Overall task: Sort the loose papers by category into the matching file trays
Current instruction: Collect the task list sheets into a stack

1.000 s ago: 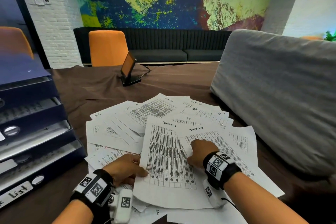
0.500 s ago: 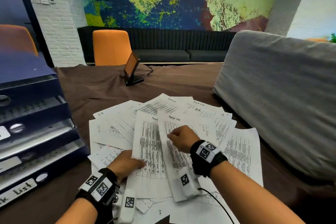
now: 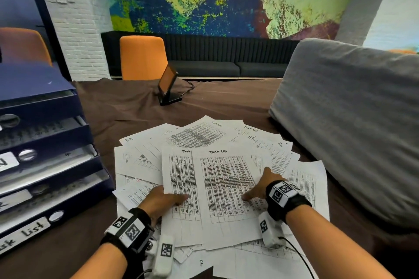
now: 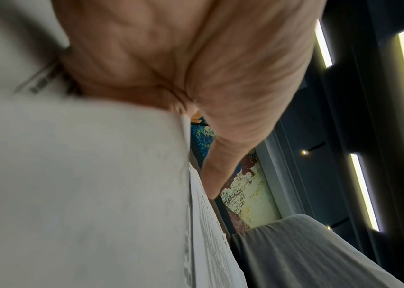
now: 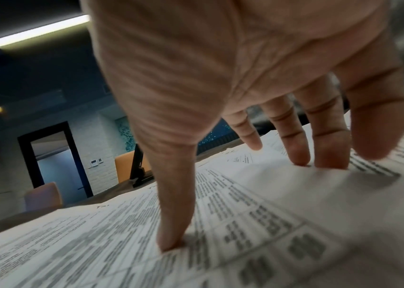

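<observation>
A loose pile of printed papers covers the brown table. Two sheets headed "Task List" lie on top, side by side. My left hand pinches the near edge of the left sheet, thumb on top and fingers hidden beneath; the left wrist view shows the thumb lying on the paper. My right hand rests on the right sheet, which overlaps the left one. Its fingers are straight and spread, tips pressing the paper. Stacked blue file trays stand at the left, the lowest labelled "Task List".
A large grey cushion lies along the table's right side, close to the papers. A tablet on a stand sits at the far middle of the table. Orange chairs and a dark sofa stand behind.
My right hand lifted a Task List sheet from the right, carried it leftwards and laid it flat, overlapping the sheet my left hand holds. The left hand has barely moved.
</observation>
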Demonstrator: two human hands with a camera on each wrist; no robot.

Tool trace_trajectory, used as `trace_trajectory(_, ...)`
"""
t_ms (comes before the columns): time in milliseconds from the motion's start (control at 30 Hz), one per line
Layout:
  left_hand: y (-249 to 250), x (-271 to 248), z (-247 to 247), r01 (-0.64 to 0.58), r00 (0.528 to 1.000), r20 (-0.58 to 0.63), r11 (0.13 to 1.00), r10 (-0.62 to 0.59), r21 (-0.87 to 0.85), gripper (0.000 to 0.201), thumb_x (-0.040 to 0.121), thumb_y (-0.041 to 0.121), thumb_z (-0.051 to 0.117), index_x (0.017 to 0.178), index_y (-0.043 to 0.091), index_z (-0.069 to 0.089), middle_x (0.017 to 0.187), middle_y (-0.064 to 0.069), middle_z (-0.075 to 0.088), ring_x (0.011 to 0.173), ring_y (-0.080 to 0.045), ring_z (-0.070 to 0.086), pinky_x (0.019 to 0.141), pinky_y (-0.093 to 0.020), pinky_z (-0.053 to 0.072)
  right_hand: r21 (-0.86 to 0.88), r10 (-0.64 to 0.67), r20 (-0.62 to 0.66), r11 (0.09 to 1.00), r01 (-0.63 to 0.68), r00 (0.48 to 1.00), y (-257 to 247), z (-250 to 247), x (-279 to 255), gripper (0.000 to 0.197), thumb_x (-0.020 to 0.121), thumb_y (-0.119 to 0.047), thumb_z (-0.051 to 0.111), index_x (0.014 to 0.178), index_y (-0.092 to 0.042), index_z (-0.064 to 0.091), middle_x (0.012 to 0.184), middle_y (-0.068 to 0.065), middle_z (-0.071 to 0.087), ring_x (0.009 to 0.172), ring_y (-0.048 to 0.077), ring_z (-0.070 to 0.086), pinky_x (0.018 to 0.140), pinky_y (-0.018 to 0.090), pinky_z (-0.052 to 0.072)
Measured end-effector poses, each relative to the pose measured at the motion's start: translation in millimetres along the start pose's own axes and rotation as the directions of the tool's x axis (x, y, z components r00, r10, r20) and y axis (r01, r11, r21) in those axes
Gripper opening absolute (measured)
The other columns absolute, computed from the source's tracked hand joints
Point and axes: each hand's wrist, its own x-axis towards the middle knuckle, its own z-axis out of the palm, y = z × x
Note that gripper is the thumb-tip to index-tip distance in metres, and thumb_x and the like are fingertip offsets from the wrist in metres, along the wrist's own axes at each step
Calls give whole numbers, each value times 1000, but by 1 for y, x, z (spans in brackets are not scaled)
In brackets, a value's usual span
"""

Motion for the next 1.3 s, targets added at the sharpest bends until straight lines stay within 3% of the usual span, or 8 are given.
trace_trajectory(100,-3,1,0,-22,1000,-10,1000,22,5,42,71,23,89,107,10,72,99,-5,78,97,-26,74,97,-49,54,69,-1,-1,998,1,1000,-6,4,-2,109,60,-45,92,141,-9,29,129,11,59,116,31,60,84,36,53)
trace_trajectory(233,-3,-1,1,-36,998,-43,999,36,9,35,73,16,87,105,11,74,98,-4,78,96,-25,74,98,-48,53,262,-7,-122,964,40,992,-11,4,-1,42,81,-18,77,116,-4,59,109,12,68,85,26,64,60,25,48)
trace_trajectory(333,-4,1,2,-45,996,-84,999,43,-19,31,76,14,85,105,10,75,98,-6,78,95,-26,74,97,-46,54,377,-49,-121,922,92,991,-12,0,-2,19,85,-15,73,98,-2,70,98,12,72,77,24,64,48,17,40)
trace_trajectory(467,-1,1,4,-69,986,-154,998,67,-8,20,85,14,78,104,8,74,99,-6,77,93,-24,72,90,-37,55,502,-112,-40,857,117,993,-16,1,-8,21,83,-17,77,96,-1,71,92,13,72,80,25,70,53,21,47)
trace_trajectory(767,-3,5,-2,-61,981,-191,995,45,-81,18,91,1,68,108,0,72,104,-15,75,98,-31,71,94,-44,55,464,-179,35,874,142,983,-18,4,-13,24,95,-15,59,113,1,64,105,13,67,91,25,65,64,24,50)
trace_trajectory(1000,-3,7,-13,-40,964,-267,993,8,-114,25,84,-7,71,108,-1,71,101,-15,75,95,-32,72,96,-50,54,434,-86,-40,896,95,995,-2,-1,-7,9,96,-8,51,97,-2,57,82,7,56,64,15,51,44,20,34)
trace_trajectory(1167,4,0,-13,-110,944,-325,983,58,-146,24,82,-12,72,101,3,70,91,-9,72,86,-25,69,87,-39,54,477,-99,-30,873,102,995,-3,2,-7,8,97,-9,52,100,-4,57,75,2,53,63,12,52,45,18,35)
trace_trajectory(1300,4,-1,-17,-109,933,-357,980,44,-164,25,82,-10,72,104,3,71,97,-11,73,92,-28,69,95,-44,53,519,-110,-21,848,105,994,-7,7,-11,17,95,-7,55,110,-1,61,77,1,55,65,12,53,46,17,36)
